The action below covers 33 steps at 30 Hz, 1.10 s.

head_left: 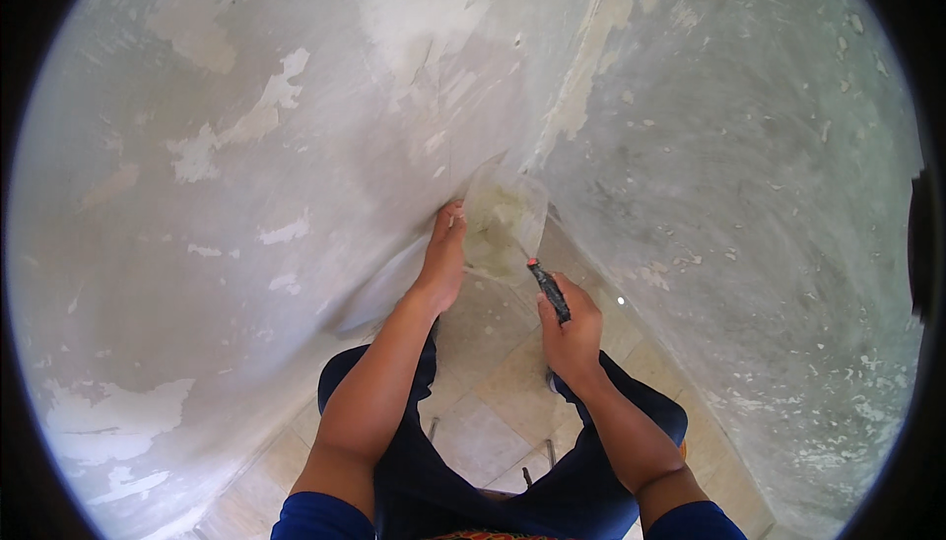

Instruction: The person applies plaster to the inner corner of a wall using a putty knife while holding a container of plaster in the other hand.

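Note:
My right hand (pixel 574 328) is wrapped round a screwdriver (pixel 549 291) with a dark handle and a red collar. Its thin shaft points up and left, onto a pale translucent panel (pixel 503 217) with a yellow-green patch. I cannot tell whether the tip touches the panel. At the panel's left edge, the curled fingers of my left hand (pixel 448 254) grip it, and part of them is hidden. The panel stands in the corner where two walls meet, close to the floor.
The left wall (pixel 236 244) and right wall (pixel 749 195) are grey with peeling white patches. A whitish sheet (pixel 379 289) leans along the left wall's foot, behind my left forearm. Pale tiles cover the floor (pixel 483 427) between my knees, where thin metal legs (pixel 552 453) show.

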### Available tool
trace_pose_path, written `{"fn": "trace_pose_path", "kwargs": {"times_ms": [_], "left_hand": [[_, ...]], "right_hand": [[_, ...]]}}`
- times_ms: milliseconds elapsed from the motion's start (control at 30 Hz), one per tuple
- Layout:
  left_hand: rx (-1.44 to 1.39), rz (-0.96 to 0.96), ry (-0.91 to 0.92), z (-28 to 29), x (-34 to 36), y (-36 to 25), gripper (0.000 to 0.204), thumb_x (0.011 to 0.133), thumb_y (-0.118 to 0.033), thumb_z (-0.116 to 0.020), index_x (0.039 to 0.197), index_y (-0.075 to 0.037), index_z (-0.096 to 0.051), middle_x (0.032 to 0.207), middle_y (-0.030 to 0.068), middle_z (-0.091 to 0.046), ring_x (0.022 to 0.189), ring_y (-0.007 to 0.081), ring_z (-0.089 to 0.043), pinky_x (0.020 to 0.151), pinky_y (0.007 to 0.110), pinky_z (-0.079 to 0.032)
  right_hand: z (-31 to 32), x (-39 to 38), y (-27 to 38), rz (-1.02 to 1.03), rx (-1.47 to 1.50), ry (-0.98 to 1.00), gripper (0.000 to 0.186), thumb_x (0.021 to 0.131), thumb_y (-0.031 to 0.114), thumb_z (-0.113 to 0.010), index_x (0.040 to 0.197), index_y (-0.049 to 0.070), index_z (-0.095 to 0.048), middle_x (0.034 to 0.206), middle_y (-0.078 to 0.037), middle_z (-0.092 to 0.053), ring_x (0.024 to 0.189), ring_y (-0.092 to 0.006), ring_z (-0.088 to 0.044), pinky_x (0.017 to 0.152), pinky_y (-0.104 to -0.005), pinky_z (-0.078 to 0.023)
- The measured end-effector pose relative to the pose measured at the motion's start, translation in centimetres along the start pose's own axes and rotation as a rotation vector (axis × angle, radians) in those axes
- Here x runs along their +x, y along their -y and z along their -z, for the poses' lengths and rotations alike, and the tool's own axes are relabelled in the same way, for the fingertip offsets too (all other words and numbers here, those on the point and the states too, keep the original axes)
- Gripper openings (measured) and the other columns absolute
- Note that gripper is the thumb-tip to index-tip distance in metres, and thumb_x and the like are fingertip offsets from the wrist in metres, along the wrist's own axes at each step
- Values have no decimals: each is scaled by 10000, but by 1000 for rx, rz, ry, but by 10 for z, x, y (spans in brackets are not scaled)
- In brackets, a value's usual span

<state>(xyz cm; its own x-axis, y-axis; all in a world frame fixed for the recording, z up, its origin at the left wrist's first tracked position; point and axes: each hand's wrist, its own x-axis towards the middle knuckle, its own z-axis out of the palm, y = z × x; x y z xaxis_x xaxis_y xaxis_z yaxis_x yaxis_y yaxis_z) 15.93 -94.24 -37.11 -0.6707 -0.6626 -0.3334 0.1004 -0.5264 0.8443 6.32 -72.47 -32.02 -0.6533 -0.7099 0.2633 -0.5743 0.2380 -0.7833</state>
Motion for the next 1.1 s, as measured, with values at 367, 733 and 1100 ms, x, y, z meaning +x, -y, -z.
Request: {"fn": "trace_pose_path", "kwargs": {"times_ms": [367,733,1100], "left_hand": [[6,80,-39,-12,-7,-13,375,1156,-352,-420,1480,-178,-492,1472,48,-533,1330,194,-486,1103,396,-403],[159,105,-62,-3,-37,-48,460,1142,-398,-401,1526,-146,-430,1478,89,-536,1355,243,-532,1102,478,-458],[209,241,-143,53,-178,-73,526,1132,-510,-344,1540,-183,-400,1492,97,-550,1337,320,-582,1008,568,-514]], "right_hand": [[17,16,1,-441,701,148,276,1055,184,-624,1270,12,-649,817,-38,-639,690,-111,-567,646,-288,-462],[49,30,39,-588,971,511,472,975,51,-540,1442,69,-471,948,-80,-638,647,-127,-560,585,-289,-439],[-39,33,155,-246,988,-1,614,1021,32,-523,1593,51,-302,1072,-64,-562,820,-144,-589,698,-309,-510]]}}
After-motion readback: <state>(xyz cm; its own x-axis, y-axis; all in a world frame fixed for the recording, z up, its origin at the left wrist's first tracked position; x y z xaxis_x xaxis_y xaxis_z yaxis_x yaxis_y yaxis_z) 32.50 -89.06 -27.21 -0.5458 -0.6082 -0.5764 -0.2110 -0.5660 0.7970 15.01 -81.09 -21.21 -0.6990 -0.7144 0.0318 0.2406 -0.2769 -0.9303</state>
